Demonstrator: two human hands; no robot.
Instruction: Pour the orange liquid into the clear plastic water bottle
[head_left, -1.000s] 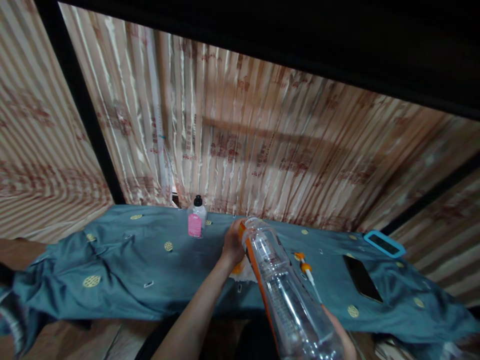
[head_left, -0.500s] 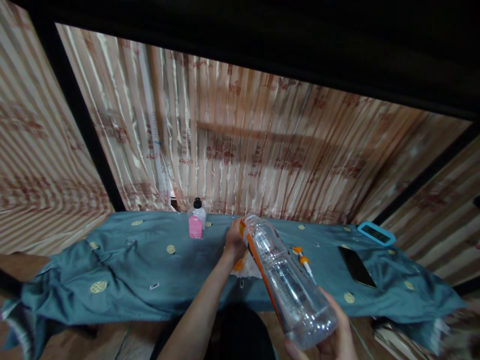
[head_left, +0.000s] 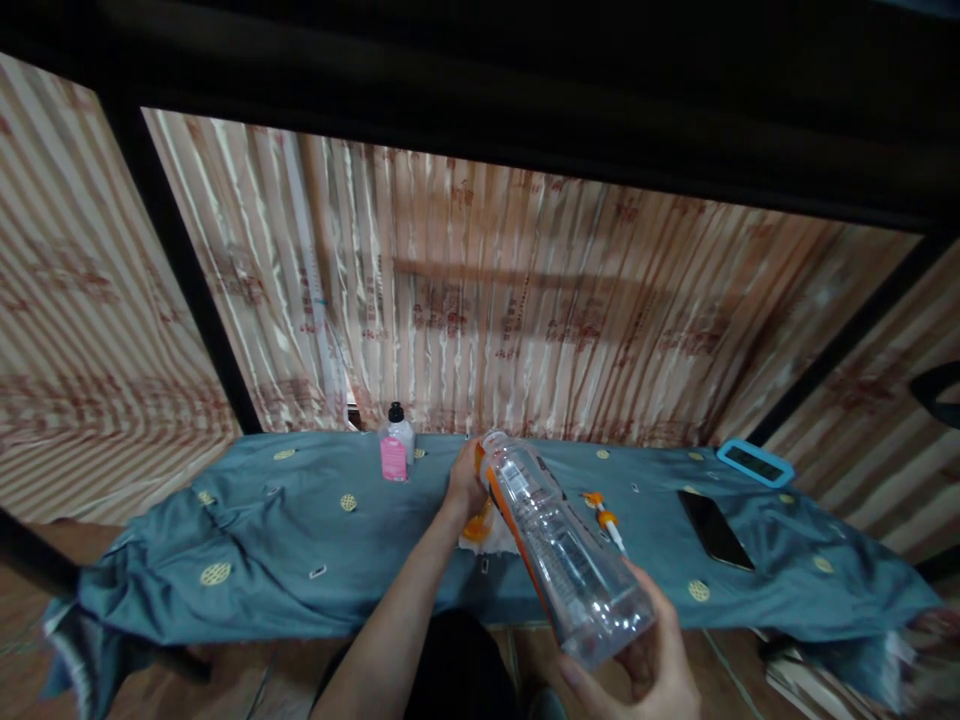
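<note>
A large clear plastic bottle (head_left: pixel 566 545) with an orange strip along its left side slants across the middle, its neck pointing away and its base near me. My right hand (head_left: pixel 645 665) is closed round the base. At the neck end, my left hand (head_left: pixel 466 482) grips the orange-edged side, with its fingers partly hidden behind the bottle. Beneath, a white tissue-like sheet (head_left: pixel 491 540) lies on the cloth, and an orange thing (head_left: pixel 475 525) on it is mostly covered. An orange pump top (head_left: pixel 604 515) with a white stem lies just right of the bottle.
A blue-green patterned cloth (head_left: pixel 285 530) covers the table. A small bottle with a pink label and black cap (head_left: pixel 394 450) stands back left. To the right lie a black phone (head_left: pixel 716 530) and a blue-framed object (head_left: pixel 754 463). Dark frame bars and a striped curtain (head_left: pixel 480 350) enclose the table.
My view has tilted and shifted slightly. The clear bottle's base and my right hand have moved a little left and up in the picture; both hands keep their hold.
</note>
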